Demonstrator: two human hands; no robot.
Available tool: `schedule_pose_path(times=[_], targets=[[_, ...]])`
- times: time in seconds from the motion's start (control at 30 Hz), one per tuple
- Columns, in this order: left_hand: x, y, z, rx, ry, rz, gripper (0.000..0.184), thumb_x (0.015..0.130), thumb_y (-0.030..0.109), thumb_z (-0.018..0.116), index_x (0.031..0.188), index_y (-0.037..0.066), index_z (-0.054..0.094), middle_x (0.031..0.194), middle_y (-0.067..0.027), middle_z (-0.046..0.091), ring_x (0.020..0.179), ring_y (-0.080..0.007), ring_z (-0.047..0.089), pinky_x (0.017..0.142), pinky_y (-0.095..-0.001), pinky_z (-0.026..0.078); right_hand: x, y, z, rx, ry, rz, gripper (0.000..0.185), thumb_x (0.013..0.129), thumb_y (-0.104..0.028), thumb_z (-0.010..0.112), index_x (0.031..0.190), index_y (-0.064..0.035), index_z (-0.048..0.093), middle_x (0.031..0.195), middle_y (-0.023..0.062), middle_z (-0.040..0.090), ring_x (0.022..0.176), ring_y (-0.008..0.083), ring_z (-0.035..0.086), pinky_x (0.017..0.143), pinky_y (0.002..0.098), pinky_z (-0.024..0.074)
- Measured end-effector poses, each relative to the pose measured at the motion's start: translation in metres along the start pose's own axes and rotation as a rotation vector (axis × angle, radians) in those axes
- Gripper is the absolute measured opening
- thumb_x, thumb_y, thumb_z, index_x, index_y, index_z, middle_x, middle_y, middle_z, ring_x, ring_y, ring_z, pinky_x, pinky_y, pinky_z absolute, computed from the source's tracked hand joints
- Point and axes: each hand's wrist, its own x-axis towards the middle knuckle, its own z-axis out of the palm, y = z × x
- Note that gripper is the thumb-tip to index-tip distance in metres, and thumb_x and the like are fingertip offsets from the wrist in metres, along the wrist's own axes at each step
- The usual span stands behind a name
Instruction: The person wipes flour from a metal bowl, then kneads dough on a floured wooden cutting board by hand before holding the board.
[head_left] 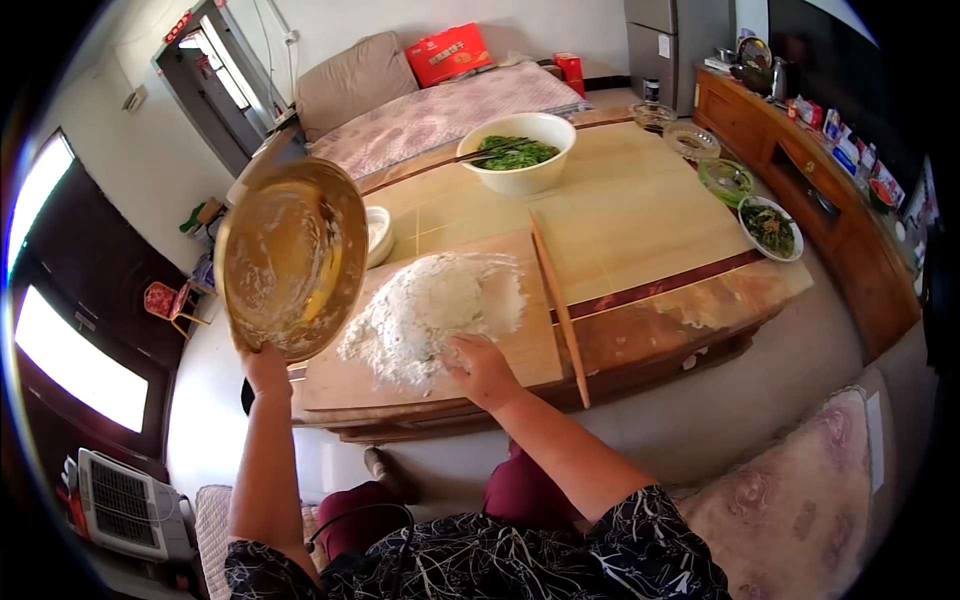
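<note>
The top (470,560) is black, scrawled all over with thin, branching pale lines; its short, loose sleeves (645,520) carry the same pattern. The trousers (525,490) are plain deep maroon. A thin black cord (375,508) curves across the front. One shoe (388,472) looks brownish, its details too small to tell.

Before you stands the table (640,210). On its near left part lies the board (530,352), bearing the flour (430,300). Your rolling pin (561,310) borders the board's right edge; the large bowl (530,183) sits behind the board.
</note>
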Motion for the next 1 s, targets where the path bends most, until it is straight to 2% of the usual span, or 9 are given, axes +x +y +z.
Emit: schedule_pose_path(times=[0.03, 0.1, 0.17, 0.37, 0.43, 0.5, 0.6, 0.7, 1.0], targets=[[-0.024, 0.052, 0.022, -0.150, 0.072, -0.256, 0.053, 0.076, -0.007, 0.039, 0.128, 0.002, 0.033, 0.121, -0.0186, 0.045, 0.100, -0.0347, 0.055, 0.083, -0.0474, 0.052, 0.002, -0.001, -0.004, 0.065, 0.000, 0.054, 0.029, 0.075, -0.017, 0.066, 0.096, 0.0017, 0.060, 0.093, 0.0196, 0.060, 0.089, 0.0346, 0.057, 0.079, 0.0379, 0.0460], [-0.030, 0.074, 0.032, -0.301, -0.022, -0.578, 0.050, 0.073, -0.006, 0.041, 0.122, -0.004, 0.034, 0.117, -0.0223, 0.046, 0.098, -0.0392, 0.056, 0.084, -0.0543, 0.051, 0.015, -0.010, -0.017, 0.129, 0.001, 0.106, 0.032, 0.076, -0.024, 0.068, 0.094, 0.0022, 0.061, 0.091, 0.0199, 0.061, 0.087, 0.0330, 0.058, 0.077, 0.0364, 0.0464], [-0.043, 0.082, 0.047, -0.403, -0.148, -0.646, 0.049, 0.073, -0.005, 0.041, 0.121, -0.006, 0.034, 0.115, -0.0233, 0.047, 0.097, -0.0402, 0.056, 0.084, -0.0540, 0.051, 0.033, -0.025, -0.037, 0.272, -0.228, 0.577, 0.046, 0.078, -0.036, 0.067, 0.098, 0.0055, 0.060, 0.092, 0.0179, 0.062, 0.083, 0.0229, 0.058, 0.073, 0.0322, 0.0466], [-0.096, 0.103, 0.107, -0.487, -0.464, -0.848, 0.046, 0.072, -0.003, 0.042, 0.118, -0.008, 0.037, 0.112, -0.0235, 0.050, 0.097, -0.0417, 0.055, 0.083, -0.0539, 0.050, 0.042, -0.016, -0.081, 0.547, -0.143, 0.915, 0.061, 0.077, -0.046, 0.067, 0.102, 0.0086, 0.059, 0.093, 0.0135, 0.062, 0.077, 0.0132, 0.056, 0.066, 0.0264, 0.0447], [-0.112, 0.101, 0.126, -0.479, -0.521, -0.909, 0.046, 0.071, -0.003, 0.042, 0.117, -0.008, 0.038, 0.112, -0.0234, 0.050, 0.098, -0.0412, 0.055, 0.083, -0.0538, 0.050, 0.038, -0.024, -0.098, 0.630, 0.000, 0.923, 0.045, 0.079, -0.037, 0.066, 0.092, 0.0059, 0.062, 0.085, 0.0103, 0.062, 0.070, 0.0130, 0.056, 0.060, 0.0239, 0.0440], [-0.127, 0.102, 0.142, -0.388, -0.718, -0.833, 0.042, 0.080, 0.007, 0.049, 0.119, -0.004, 0.040, 0.115, -0.0208, 0.051, 0.101, -0.0377, 0.055, 0.081, -0.0513, 0.051, 0.019, 0.006, -0.099, 0.809, 0.282, 0.905, 0.023, 0.077, -0.027, 0.065, 0.077, -0.0061, 0.055, 0.055, 0.0009, 0.046, 0.037, 0.0104, 0.037, 0.036, 0.0242, 0.0268], [-0.150, 0.133, 0.157, -0.369, -0.809, -0.768, 0.055, 0.085, 0.022, 0.056, 0.130, 0.001, 0.031, 0.124, -0.0187, 0.045, 0.105, -0.0337, 0.053, 0.078, -0.0468, 0.053, 0.017, 0.016, -0.135, 0.894, 0.383, 1.264, 0.013, 0.073, -0.017, 0.059, 0.077, -0.0088, 0.050, 0.055, -0.0004, 0.039, 0.036, 0.0095, 0.032, 0.033, 0.0238, 0.0220], [-0.149, 0.132, 0.138, -0.310, -0.713, -0.647, 0.064, 0.086, 0.035, 0.057, 0.136, 0.008, 0.028, 0.124, -0.0170, 0.046, 0.104, -0.0324, 0.054, 0.075, -0.0441, 0.053, 0.015, 0.028, -0.176, 0.905, 0.461, 1.331, 0.014, 0.075, -0.019, 0.055, 0.082, -0.0106, 0.047, 0.056, 0.0017, 0.040, 0.035, 0.0103, 0.031, 0.031, 0.0230, 0.0214], [-0.073, 0.047, -0.045, -0.071, -0.099, -0.727, 0.063, 0.084, 0.015, 0.055, 0.138, 0.008, 0.024, 0.126, -0.0162, 0.044, 0.104, -0.0311, 0.052, 0.072, -0.0383, 0.052, -0.020, 0.078, -0.257, 0.439, 0.638, 1.299, 0.013, 0.070, -0.019, 0.053, 0.075, -0.0097, 0.045, 0.049, 0.0003, 0.035, 0.032, 0.0122, 0.032, 0.028, 0.0260, 0.0212]])
